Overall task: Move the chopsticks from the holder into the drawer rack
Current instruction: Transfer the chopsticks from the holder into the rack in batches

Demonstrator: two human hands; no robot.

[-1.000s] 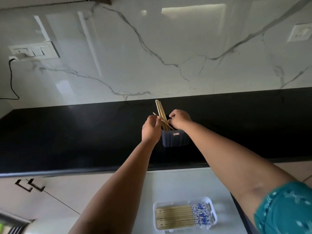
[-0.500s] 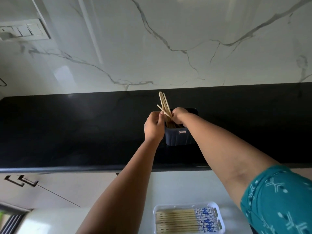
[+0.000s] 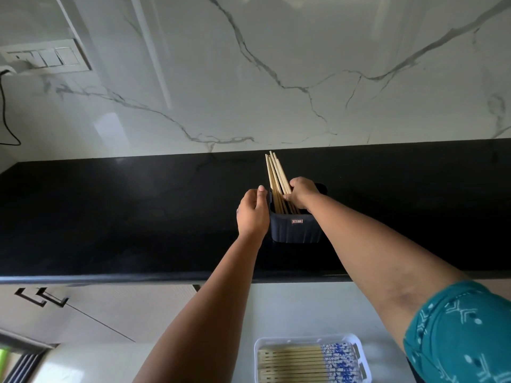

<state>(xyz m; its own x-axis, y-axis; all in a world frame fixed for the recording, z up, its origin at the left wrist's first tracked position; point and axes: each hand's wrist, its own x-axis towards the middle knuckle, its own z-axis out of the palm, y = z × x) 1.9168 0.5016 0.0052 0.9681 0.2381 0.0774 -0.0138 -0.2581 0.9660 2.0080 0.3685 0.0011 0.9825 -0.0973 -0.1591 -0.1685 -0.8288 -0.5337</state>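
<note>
Head view: a dark blue holder (image 3: 294, 228) stands on the black surface (image 3: 110, 211), near its middle. A bundle of plain wooden chopsticks (image 3: 273, 172) leans out of the holder's left side, tips tilted up and toward the marble wall (image 3: 249, 78) behind the holder. The right hand (image 3: 301, 193) reaches over the holder's top, its fingers curled around the bundle just above the rim. The left hand (image 3: 253, 214) lies against the holder's left wall, fingers loosely bent along it and thumb up at the rim; whether it truly grips the wall cannot be told. Below the holder, past the surface's front edge, a white rack (image 3: 362, 355) holds a row of chopsticks laid flat, their blue-patterned ends to the right. Far left of the holder, a switch plate (image 3: 47, 58) sits on the wall with a black cable (image 3: 7, 117) hanging under it.
</note>
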